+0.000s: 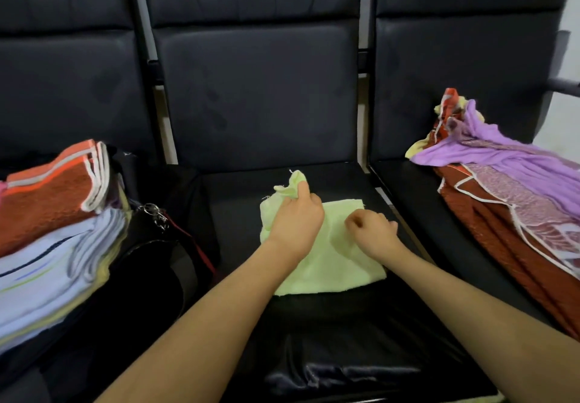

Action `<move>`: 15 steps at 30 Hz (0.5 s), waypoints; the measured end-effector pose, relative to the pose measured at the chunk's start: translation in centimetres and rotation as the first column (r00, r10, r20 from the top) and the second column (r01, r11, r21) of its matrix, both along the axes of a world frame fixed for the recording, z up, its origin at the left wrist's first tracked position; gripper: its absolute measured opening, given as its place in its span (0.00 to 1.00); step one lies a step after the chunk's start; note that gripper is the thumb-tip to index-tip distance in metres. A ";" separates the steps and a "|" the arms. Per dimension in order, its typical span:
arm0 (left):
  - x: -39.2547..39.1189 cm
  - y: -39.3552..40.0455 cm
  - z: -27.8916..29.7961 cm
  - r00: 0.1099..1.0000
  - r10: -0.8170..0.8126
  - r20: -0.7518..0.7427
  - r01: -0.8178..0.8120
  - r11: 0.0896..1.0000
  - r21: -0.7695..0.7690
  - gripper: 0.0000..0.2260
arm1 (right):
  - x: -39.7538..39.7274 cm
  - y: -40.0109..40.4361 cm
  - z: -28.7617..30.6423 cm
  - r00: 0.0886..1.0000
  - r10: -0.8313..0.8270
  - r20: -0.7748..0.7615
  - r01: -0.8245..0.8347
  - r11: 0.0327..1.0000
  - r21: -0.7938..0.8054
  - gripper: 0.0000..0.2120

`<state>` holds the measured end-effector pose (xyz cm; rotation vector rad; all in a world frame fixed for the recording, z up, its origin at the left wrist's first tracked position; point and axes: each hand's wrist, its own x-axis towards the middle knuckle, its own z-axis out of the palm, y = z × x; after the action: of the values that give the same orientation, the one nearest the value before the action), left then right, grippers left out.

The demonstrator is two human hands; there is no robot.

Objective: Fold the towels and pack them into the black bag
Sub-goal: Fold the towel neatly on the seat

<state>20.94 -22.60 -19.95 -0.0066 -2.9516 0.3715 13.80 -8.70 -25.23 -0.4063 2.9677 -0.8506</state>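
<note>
L hand (295, 220) pinches green towel (329, 264) corner; R hand (372, 233) clenched on it, grip unclear.

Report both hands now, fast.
Left hand: pinching a raised corner of the light green towel.
Right hand: fingers curled on the towel; whether it grips cloth cannot be told.

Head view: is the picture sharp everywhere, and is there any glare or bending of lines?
Head view: the green towel and both hands are fairly sharp; the folded stack at the left edge is smeared; the chair backs bow outward from the wide lens; soft sheen on the seat front, no hard glare.
</note>
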 end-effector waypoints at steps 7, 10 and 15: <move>-1.3 3.8 -2.7 0.924 -0.303 0.233 -0.005 0.600 0.800 0.26 | 1.0 2.9 0.5 0.998 -0.056 0.014 0.057 0.987 -0.149 0.14; -1.6 2.6 -3.7 0.955 -0.220 0.200 -0.090 0.428 0.899 0.24 | 1.5 2.5 0.3 0.998 -0.055 -0.006 0.053 0.987 -0.149 0.14; -1.4 0.1 -4.8 0.984 0.111 0.137 -0.176 0.595 0.784 0.19 | 1.5 1.1 -0.1 0.994 -0.103 -0.028 0.101 0.992 -0.074 0.20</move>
<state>19.58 -22.49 -24.78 0.3394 -2.9017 -0.9876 15.31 -7.58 -25.34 -0.2753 3.0168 -0.9731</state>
